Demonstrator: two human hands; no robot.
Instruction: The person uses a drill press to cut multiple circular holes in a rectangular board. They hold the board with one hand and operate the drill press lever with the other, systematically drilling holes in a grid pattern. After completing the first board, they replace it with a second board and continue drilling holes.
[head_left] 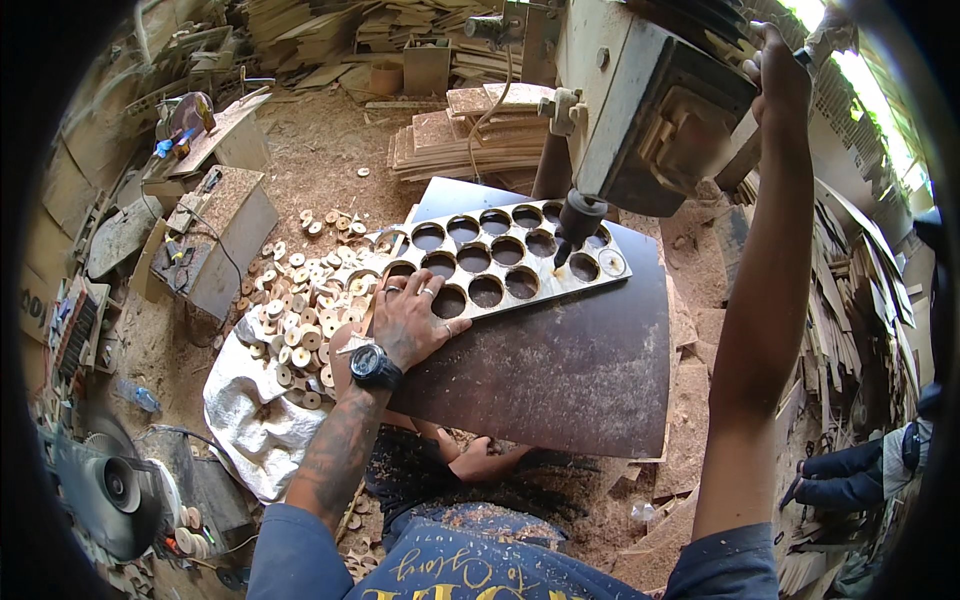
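A pale wooden board [566,290] full of round cut-out holes lies on the rusty metal table [560,370] of a drill press. My left hand [412,318], wearing rings and a black wristwatch, presses flat on the board's left end. My right hand [780,70] is raised high and grips the machine's feed handle at the upper right. The hole-saw bit [572,232] hangs from the grey machine head [650,100], its tip at the board near its right end.
Many small round wooden discs [300,320] are heaped on a pale sack [255,420] left of the table. Stacks of wooden boards [470,135] lie behind the machine. Sawdust covers the floor. An electric motor [115,490] sits at lower left. Another person's gloved hand [850,470] shows at lower right.
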